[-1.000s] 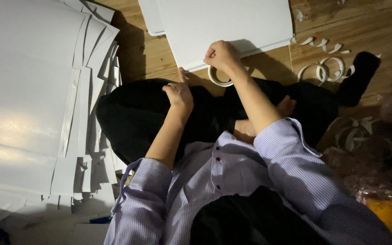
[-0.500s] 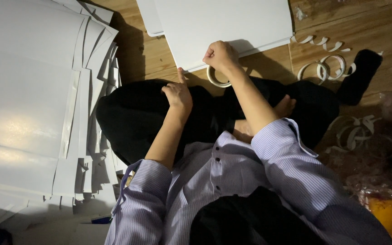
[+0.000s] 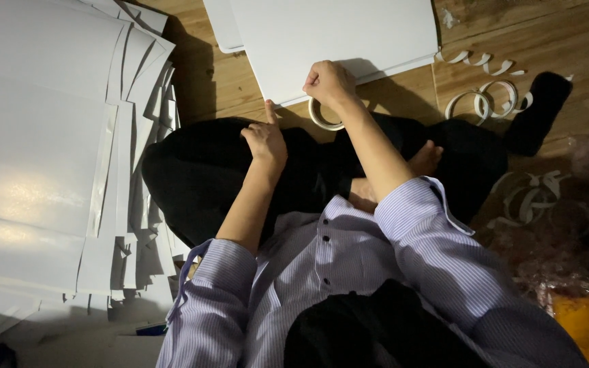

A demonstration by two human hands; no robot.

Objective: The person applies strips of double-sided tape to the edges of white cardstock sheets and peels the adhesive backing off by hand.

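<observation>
Sitting on the floor (image 3: pixel 240 82), barely moved since a second ago: right hand (image 3: pixel 328 82) clenched over tape roll (image 3: pixel 323 117) at white sheet (image 3: pixel 335 41); left hand (image 3: pixel 265 140) pointing, ungrasping.

A wide pile of white sheets (image 3: pixel 42 157) covers the left side, its edges fanned and overlapping on the wooden floor (image 3: pixel 553 34). Curled white backing strips (image 3: pixel 489 99) lie on the boards at upper right, with more loose strips (image 3: pixel 530 194) lower down. At the lower right corner sits crinkled clear plastic wrap (image 3: pixel 567 266) over something orange (image 3: pixel 581 327).
</observation>
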